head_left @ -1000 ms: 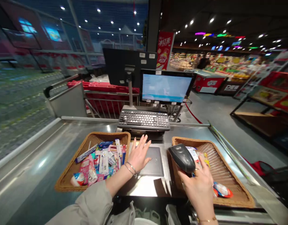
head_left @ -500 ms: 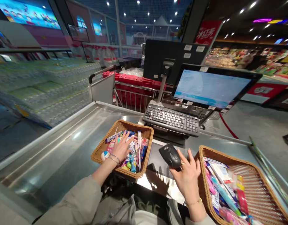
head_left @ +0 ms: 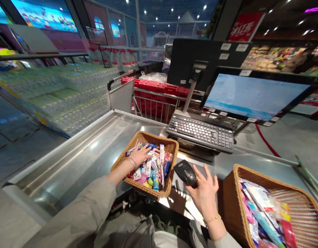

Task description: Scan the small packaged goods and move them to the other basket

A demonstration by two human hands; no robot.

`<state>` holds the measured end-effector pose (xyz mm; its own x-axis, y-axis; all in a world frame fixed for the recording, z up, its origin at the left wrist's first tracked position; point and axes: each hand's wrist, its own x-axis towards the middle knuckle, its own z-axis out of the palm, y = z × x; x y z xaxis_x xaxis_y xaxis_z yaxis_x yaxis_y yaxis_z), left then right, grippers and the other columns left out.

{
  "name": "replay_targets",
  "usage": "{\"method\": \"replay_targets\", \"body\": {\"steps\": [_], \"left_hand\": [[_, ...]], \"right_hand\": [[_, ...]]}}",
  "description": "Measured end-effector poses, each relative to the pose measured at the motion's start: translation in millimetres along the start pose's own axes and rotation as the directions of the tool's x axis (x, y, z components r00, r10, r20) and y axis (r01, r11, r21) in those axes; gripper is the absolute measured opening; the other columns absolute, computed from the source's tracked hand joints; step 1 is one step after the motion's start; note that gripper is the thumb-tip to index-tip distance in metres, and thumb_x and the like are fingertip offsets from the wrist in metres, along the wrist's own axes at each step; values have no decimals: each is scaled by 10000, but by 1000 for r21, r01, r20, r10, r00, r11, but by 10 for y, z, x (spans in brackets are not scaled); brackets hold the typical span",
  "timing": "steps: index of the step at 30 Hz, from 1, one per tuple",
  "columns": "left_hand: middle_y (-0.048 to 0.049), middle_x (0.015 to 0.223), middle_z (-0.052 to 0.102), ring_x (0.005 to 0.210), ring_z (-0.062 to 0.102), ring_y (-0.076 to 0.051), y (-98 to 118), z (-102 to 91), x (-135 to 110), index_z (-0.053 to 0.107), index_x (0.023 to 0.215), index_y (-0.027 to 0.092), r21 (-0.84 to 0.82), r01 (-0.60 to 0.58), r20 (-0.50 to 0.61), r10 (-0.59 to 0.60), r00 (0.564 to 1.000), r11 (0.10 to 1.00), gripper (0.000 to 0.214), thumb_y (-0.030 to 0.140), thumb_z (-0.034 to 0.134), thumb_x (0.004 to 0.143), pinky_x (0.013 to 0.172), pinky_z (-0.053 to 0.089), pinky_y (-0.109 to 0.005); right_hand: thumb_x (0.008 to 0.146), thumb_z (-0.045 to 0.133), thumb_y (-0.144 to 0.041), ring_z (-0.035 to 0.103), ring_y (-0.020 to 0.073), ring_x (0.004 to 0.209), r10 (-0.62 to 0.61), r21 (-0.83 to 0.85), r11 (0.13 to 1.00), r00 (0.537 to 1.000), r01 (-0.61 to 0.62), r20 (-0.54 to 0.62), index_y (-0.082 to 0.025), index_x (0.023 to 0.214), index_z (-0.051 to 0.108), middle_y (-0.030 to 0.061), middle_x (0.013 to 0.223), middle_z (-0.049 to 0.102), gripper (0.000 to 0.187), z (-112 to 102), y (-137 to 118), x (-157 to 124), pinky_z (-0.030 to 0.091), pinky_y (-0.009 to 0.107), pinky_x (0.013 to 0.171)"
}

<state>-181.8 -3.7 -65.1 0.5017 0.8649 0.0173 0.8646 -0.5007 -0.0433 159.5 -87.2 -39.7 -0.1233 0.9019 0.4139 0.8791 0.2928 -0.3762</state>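
Observation:
My left hand (head_left: 139, 157) reaches into a wicker basket (head_left: 174, 165), fingers spread over a jumble of small packets and tubes. Whether it touches them I cannot tell for sure. Among these lie a blue tube (head_left: 156, 179) and a long white box (head_left: 161, 151). Just right of that basket, my right hand (head_left: 204, 193) grips a black barcode scanner (head_left: 185, 172) between thumb and forefinger, its other fingers raised. The scanner's head points left, toward the basket. Beside my right hand stands a second wicker basket (head_left: 229, 203) with packaged goods, including a light-blue long packet (head_left: 265, 220).
A black keyboard (head_left: 200, 132) lies behind the scanner, below a lit monitor (head_left: 254, 94). The metal counter (head_left: 94, 144) extends left with a raised edge. Past it are a shopping cart (head_left: 121, 93) and stacked bottle packs (head_left: 63, 100).
My view has turned a little left, so the counter things appear shifted right. My left hand has moved slightly toward the basket's far left side. The scanner stays in my right hand.

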Motion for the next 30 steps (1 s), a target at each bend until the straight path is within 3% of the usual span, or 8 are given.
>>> {"method": "replay_targets", "body": {"steps": [8,20,25,30], "left_hand": [[13,1392,573,1419,355,-241,-55,77,220,704,902,317,21,-179,71,177,982,984,185,157,631,842,1127,44,-668],[6,1251,669,1366,441,-251,-208,293,336,673,869,257,51,-327,-36,329,944,944,134,126,653,850,1153,-38,-650],[18,1263,666,1380,422,-238,-255,239,283,671,850,266,59,-302,-86,306,948,952,113,155,654,851,1163,-53,-633],[1,1332,625,1436,324,-227,-274,39,216,673,905,269,71,-211,-110,218,970,975,126,163,637,848,1142,-93,-652]], "right_hand": [[763,589,-347,307,342,1402,27,0,1000,999,-27,43,-232,721,676,38,1259,660,150,71,-86,28,136,656,1092],[729,620,-308,317,352,1402,71,-3,998,996,-70,52,-240,707,662,17,1274,651,82,114,-115,38,131,653,1105],[733,612,-311,322,350,1402,62,-10,998,998,-62,30,-245,704,656,11,1277,649,84,116,-105,25,133,648,1109],[734,614,-316,338,354,1388,48,-12,999,999,-48,-3,-243,697,654,15,1261,658,91,106,-97,27,137,655,1101]]}}
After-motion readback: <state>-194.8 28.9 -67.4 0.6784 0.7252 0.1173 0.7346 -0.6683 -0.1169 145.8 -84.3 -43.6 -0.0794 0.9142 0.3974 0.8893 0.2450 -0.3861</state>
